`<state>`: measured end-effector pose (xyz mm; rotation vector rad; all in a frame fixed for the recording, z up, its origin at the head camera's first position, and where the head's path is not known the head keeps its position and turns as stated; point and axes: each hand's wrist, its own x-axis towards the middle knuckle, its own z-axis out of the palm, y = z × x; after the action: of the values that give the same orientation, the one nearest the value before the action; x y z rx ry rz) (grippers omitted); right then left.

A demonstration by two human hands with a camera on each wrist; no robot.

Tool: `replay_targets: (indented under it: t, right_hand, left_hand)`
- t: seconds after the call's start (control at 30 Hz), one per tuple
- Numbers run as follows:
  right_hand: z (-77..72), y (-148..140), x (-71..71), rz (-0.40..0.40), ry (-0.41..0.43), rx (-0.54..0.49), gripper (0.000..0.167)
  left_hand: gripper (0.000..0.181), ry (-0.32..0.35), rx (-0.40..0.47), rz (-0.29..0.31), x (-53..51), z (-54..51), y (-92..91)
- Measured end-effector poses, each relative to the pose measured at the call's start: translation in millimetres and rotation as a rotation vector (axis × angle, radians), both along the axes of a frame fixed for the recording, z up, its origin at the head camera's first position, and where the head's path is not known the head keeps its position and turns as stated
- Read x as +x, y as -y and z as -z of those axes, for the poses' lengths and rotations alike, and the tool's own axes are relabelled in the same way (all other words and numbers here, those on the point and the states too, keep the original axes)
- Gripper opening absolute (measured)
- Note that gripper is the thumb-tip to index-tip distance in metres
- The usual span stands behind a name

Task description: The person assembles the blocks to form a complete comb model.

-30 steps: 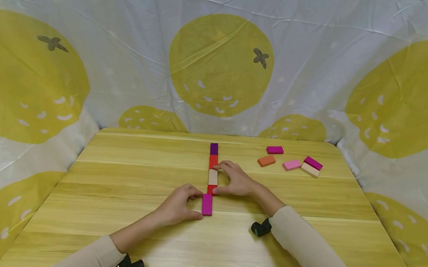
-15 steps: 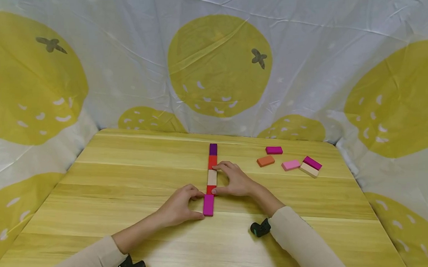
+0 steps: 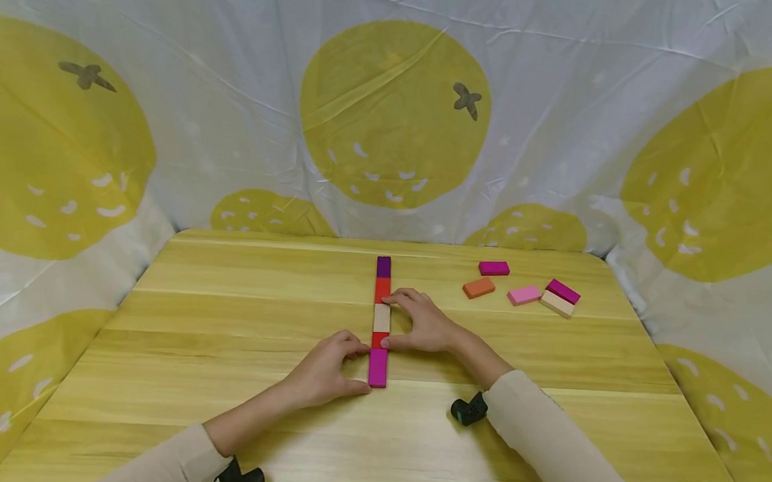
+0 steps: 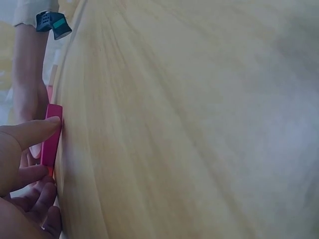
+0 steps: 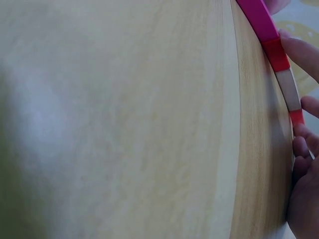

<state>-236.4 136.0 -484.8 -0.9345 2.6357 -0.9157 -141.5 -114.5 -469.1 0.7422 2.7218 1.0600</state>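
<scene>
Several flat wooden blocks form a straight row on the table: purple (image 3: 383, 267), red (image 3: 382, 290), beige (image 3: 382, 318), another red (image 3: 378, 340) and magenta (image 3: 377, 368) at the near end. My left hand (image 3: 326, 368) touches the magenta block's left side, thumb near one corner and index finger near the other. On the row's right side, my right hand (image 3: 426, 323) spreads thumb and index finger along the blocks. Its thumb touches the near red block and its index finger the far red one. The right wrist view shows these fingertips (image 5: 285, 36) against the row.
Loose blocks lie at the back right of the wooden table (image 3: 228, 292): magenta (image 3: 494, 268), orange (image 3: 479, 287), pink (image 3: 524, 295), and another magenta (image 3: 563, 290) against a beige one (image 3: 557, 304). A patterned curtain (image 3: 237, 83) hangs behind.
The left hand has slid the magenta block slightly to the right, bringing it into line with the row's end. The right hand has stayed in place against the row.
</scene>
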Motion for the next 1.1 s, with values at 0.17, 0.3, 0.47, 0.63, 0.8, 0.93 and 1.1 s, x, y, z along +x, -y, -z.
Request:
replay_targets:
  t: [0.17, 0.3, 0.47, 0.63, 0.8, 0.93, 1.1]
  right_hand:
    - [0.7, 1, -0.8, -0.002, 0.004, 0.002, 0.085]
    - [0.1, 1, 0.2, -0.003, 0.012, 0.002, 0.086]
    - [-0.8, 0, 1.1, -0.004, 0.012, -0.002, 0.086]
    - [-2.3, 1, 0.7, 0.004, 0.015, -0.002, 0.085]
    - [-4.7, 1, 0.3, 0.004, 0.020, 0.005, 0.085]
    - [-4.6, 2, -0.7, 0.007, 0.013, 0.006, 0.084]
    - [-4.1, 2, -0.9, 0.012, 0.021, 0.017, 0.085]
  left_hand:
    - [0.055, -0.009, -0.003, 0.003, -0.2, 0.2, -0.6]
    - [0.055, -0.011, -0.003, 0.007, 0.1, 0.7, -0.7]
    - [0.055, -0.007, -0.002, 0.006, 0.8, -0.1, -0.7]
    - [0.056, -0.005, -0.001, 0.001, 0.9, -1.1, -0.8]
    - [0.063, 0.035, 0.005, 0.001, -0.5, -2.5, 0.3]
    - [0.068, 0.065, 0.027, -0.003, -3.7, -3.2, 2.8]
    - [0.066, 0.051, 0.063, -0.010, -14.1, -5.5, 6.8]
